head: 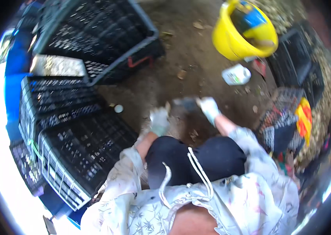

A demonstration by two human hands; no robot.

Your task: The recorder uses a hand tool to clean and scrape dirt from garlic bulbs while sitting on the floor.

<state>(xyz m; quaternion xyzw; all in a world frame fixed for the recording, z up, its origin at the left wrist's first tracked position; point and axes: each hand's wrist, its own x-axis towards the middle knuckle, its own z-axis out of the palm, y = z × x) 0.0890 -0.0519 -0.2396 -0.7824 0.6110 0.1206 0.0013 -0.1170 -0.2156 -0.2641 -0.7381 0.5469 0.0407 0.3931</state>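
My right hand (211,108), in a white work glove, grips one end of a flat grey tool (187,103) that looks like a broad blade. Motion blur hides its exact shape. The tool reaches leftward over the dirt floor. Facing it is my left hand (159,119), also gloved in white, with its fingers curled in front of my left knee. A thin tan tip (167,108) rises beside those fingers, too blurred to tell whether it is a held thing. A gap separates the left glove from the blade.
Black plastic crates (86,144) stand along the left, and a larger crate (150,41) is at the upper left. A yellow bucket (225,44) stands at the upper right. Near it lies a white plastic bottle (234,75). A small white disc (118,108) lies on the dirt.
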